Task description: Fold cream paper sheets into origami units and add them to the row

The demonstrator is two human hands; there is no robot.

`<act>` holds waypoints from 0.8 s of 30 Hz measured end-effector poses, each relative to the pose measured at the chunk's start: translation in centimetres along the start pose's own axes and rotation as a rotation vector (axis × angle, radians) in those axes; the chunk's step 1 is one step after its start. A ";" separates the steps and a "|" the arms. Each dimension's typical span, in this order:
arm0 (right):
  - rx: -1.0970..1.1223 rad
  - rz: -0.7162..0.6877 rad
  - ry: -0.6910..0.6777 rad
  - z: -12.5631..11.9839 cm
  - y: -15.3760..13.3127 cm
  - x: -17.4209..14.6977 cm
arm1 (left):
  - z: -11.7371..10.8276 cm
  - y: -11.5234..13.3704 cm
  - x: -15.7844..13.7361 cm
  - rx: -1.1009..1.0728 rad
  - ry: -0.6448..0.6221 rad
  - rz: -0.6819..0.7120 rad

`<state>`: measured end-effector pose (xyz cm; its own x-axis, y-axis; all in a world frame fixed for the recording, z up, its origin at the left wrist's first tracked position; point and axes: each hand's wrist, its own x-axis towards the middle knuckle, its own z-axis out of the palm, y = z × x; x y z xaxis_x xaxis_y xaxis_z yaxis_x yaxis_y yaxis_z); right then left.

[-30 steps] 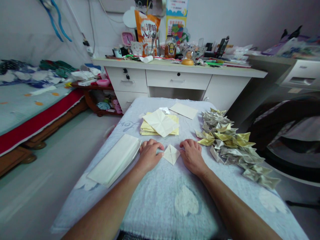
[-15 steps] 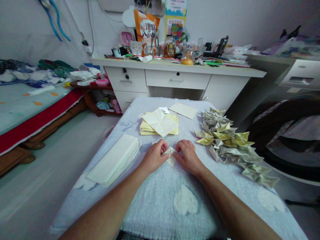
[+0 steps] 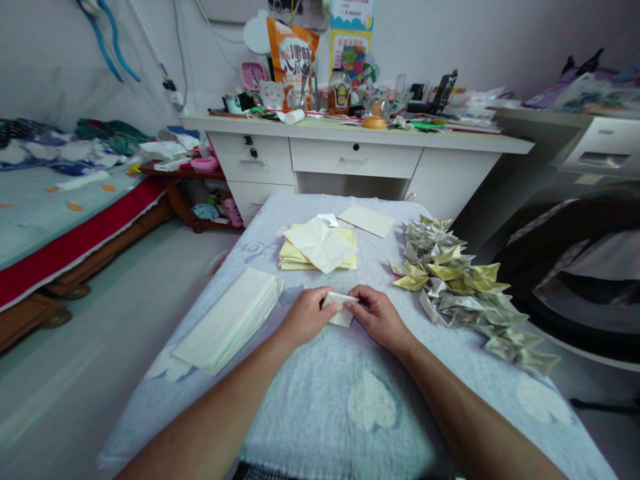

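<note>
A small folded piece of white paper (image 3: 341, 318) is pinched between both hands over the cloth-covered table (image 3: 310, 400). My left hand (image 3: 309, 313) grips its left side, thumb on the near face and fingers behind. On the right side, my right hand (image 3: 376, 312) holds it the same way, the two thumbs close together. Beyond the hands lies a creased white square sheet (image 3: 321, 245) on top of a stack of yellow paper (image 3: 293, 259). To the left rests a thick folded bundle of white paper (image 3: 225, 323).
Several folded paper pieces (image 3: 470, 293), grey and yellow, run along the table's right side. A pale flat sheet (image 3: 367, 220) lies at the far end. Behind stands a white desk (image 3: 355, 157) crowded with items; a washing machine (image 3: 595, 160) is at right, a bed (image 3: 75, 220) at left.
The folded paper has changed from a pointed diamond shape to one with a straight top edge. Both hands' fingers have shifted behind it, and the thumbs have come closer together.
</note>
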<state>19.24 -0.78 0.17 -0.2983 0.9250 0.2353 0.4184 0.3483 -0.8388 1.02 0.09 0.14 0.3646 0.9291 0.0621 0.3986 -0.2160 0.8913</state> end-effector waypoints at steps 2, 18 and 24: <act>0.037 0.010 0.005 -0.1 0.0 0.0 | 0.0 0.2 0.0 0.006 0.028 0.034; 0.094 -0.051 0.077 -0.3 -0.6 0.1 | -0.2 0.5 0.0 -0.279 0.130 0.068; 0.028 -0.144 0.086 -0.4 -0.4 0.0 | 0.2 0.4 0.0 -0.236 0.096 0.047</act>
<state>19.36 -0.84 0.70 -0.2781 0.8757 0.3947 0.3518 0.4752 -0.8065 1.32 -0.02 0.42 0.2923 0.9464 0.1378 0.1714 -0.1936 0.9660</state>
